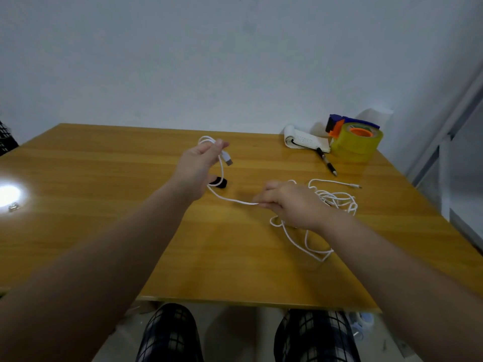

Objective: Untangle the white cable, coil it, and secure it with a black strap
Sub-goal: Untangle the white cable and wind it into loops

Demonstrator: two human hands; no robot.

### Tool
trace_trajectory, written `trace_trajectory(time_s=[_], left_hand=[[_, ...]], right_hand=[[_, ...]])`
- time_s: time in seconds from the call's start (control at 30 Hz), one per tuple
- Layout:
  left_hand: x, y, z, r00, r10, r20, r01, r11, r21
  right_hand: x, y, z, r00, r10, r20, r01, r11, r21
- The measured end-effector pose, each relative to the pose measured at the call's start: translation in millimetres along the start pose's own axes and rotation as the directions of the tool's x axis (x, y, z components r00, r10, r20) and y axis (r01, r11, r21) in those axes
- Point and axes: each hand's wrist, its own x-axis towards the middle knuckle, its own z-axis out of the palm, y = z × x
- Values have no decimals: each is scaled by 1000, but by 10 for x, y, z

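White cable (235,201), likely light and limp: loop near plug (228,160) pinched in left hand (197,165), run pinched in right hand (290,205), rest tangled on table (104,178); best gripped beside tangle.

Glossy, seemingly wooden table (104,178)

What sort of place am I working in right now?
Probably a plain office or workroom. There is a wooden desk set against a bare wall, and a notepad, a pen and a roll of packing tape sit at its far right corner.
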Motion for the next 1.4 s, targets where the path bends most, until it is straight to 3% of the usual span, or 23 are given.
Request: trace_trajectory(time_s=[0.1,0.23,0.37,0.53,0.7,0.8,0.87,0.97,1.13,1.27,1.4], left_hand=[[-48,34,183,986,-65,150,67,998,-11],[-101,61,308,961,-113,254,118,993,-6],[-96,82,318,961,-72,266,14,977,213],[-107,125,357,956,2,293,-144,872,468],[-131,120,381,951,-11,310,-154,850,504],[-167,122,379,939,-76,337,-109,861,497],[-177,104,351,916,-122,381,-115,832,543],[-189,93,327,871,-225,436,-40,853,520],[-211,90,329,772,-345,533,214,932,293],[-156,99,292,848,-306,433,271,952,142],[-111,63,279,927,-251,278,215,964,154]], right_hand=[[70,-111,-71,998,-58,-37,56,997,-53],[155,-131,-164,984,-43,-173,50,998,38],[187,-65,-259,981,-3,-192,17,997,75],[195,-118,-275,977,60,-206,-25,985,168],[201,-108,-314,1000,-7,6,8,998,-62],[202,-115,-354,1000,5,-6,-6,994,-106],[206,-62,-373,997,39,-66,-38,999,20],[188,26,-395,986,80,-144,-25,937,347],[149,6,-382,993,23,113,-98,681,725],[196,21,-379,990,88,106,-138,655,742],[195,37,-356,988,105,118,-158,649,745]])
